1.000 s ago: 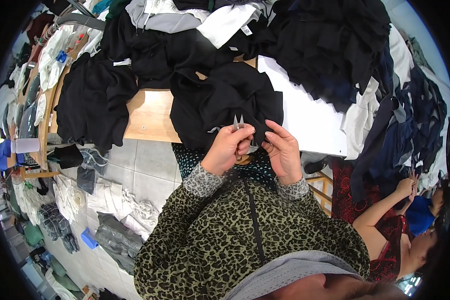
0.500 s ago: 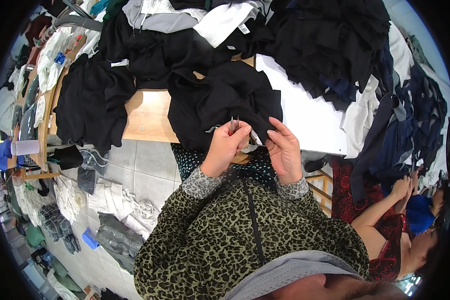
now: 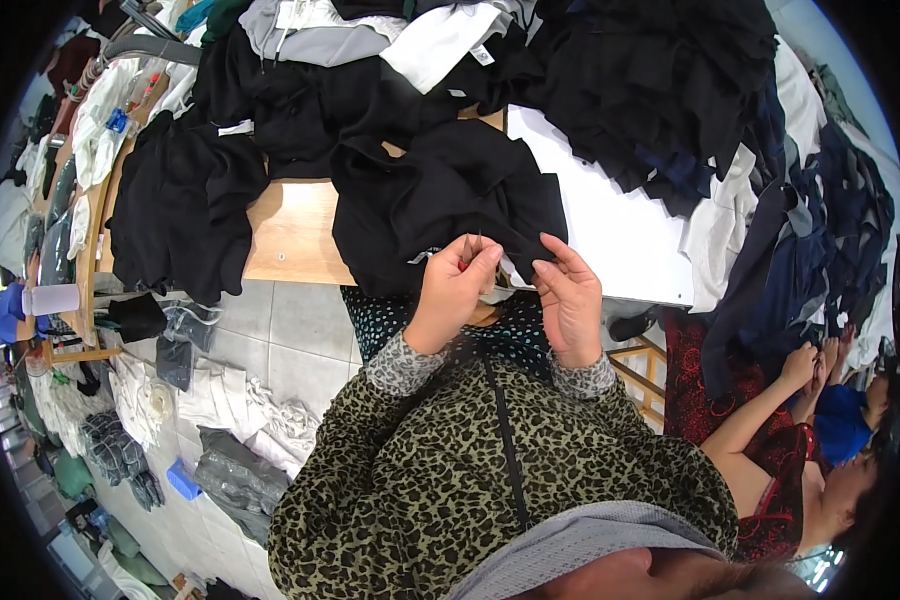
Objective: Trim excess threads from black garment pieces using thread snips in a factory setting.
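A black garment lies bunched over the table's front edge, right before me. In my left hand is a small pair of thread snips; the pointed blades stick up past my thumb, with a bit of red at the grip. My right hand pinches the garment's near edge at the right between thumb and a finger, its index finger raised. A pale strip, perhaps a label, shows between the hands. What lies under my left fingers is hidden.
Black garments are heaped at the left; a larger black pile stands at the far right on the white tabletop. Dark blue cloth hangs at the right, where a co-worker's hands are busy. A blue basket sits on the floor.
The snips' blades have dipped slightly and stand closer against the black cloth. Both hands keep nearly the same place and grip.
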